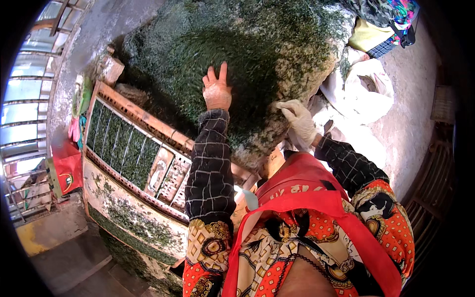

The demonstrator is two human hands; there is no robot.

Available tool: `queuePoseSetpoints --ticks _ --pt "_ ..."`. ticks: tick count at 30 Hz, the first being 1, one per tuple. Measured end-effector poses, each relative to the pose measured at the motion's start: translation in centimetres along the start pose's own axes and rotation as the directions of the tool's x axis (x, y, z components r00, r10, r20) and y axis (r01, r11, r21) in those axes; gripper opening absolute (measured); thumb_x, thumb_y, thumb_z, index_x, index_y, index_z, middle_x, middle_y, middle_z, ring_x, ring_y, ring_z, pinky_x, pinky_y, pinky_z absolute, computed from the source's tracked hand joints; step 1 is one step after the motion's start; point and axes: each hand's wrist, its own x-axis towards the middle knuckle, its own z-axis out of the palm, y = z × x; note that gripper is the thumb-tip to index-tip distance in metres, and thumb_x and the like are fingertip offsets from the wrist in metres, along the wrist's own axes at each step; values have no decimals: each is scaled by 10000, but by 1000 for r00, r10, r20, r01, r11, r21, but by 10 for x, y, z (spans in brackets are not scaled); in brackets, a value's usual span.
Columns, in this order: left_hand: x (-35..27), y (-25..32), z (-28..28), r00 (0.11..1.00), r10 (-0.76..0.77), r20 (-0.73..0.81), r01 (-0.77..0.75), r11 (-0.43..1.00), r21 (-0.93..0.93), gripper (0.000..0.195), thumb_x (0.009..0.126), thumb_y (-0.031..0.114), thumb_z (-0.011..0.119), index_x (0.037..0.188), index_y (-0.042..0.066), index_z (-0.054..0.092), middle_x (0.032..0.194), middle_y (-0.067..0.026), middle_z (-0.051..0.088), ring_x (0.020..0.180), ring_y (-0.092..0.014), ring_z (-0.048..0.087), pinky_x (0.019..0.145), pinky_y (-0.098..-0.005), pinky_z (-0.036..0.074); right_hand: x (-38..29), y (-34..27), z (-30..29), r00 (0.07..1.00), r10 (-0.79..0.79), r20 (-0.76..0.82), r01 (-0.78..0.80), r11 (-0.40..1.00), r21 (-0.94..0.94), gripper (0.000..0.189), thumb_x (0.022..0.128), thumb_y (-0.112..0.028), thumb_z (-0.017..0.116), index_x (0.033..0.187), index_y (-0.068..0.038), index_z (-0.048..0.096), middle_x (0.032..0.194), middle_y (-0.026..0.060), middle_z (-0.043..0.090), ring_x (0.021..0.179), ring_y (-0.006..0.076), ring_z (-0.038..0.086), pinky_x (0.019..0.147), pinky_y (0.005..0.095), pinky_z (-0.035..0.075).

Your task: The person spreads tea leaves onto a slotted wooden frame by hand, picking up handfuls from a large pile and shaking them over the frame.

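My bare left hand (217, 89) lies palm down, fingers apart, on a broad heap of dark green, fine leafy material (167, 63). That heap covers a large pale, rough-edged surface. At its near right edge is my right hand (300, 120), in a whitish glove, with the fingers bent together; whether something small is between them cannot be told. Left of my forearm stands a wooden-framed rack (144, 130) with thin metal bars across it, and more green material (118, 148) lies beneath the bars. Green bits also cling to its pale side panel (137, 211).
White sacks (367, 89) lie on the right, below a yellow cloth (371, 35) and patterned fabric (404, 13). A red bag (67, 167) hangs at the left near a barred window (26, 100). Stone blocks (111, 70) sit behind the rack.
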Motion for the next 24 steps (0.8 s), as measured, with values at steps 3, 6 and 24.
queuePoseSetpoints --ticks 3,6,24 --pt "15 -17 17 992 -124 7 123 976 -181 430 707 13 636 1113 154 629 1072 -154 564 919 -373 588 780 -446 505 5 15 -23 992 122 -31 -115 981 156 165 910 -116 589 1039 -49 668 1035 64 621 986 165 588 874 252 443" --pt "26 -30 -10 992 -90 -90 33 863 -503 233 713 -6 653 937 53 677 900 -129 650 830 -280 646 762 -357 512 16 19 -31 980 198 -6 -184 921 342 172 914 -96 582 1053 -59 675 1035 50 627 976 135 587 862 245 444" --pt "141 -22 -501 794 -101 -600 -339 745 -574 272 855 -10 652 1126 -8 632 988 -97 692 838 -184 675 725 -290 564 92 -34 1 967 100 234 -206 848 488 220 937 -218 617 1081 -62 675 1011 -20 674 707 29 546 608 160 420"
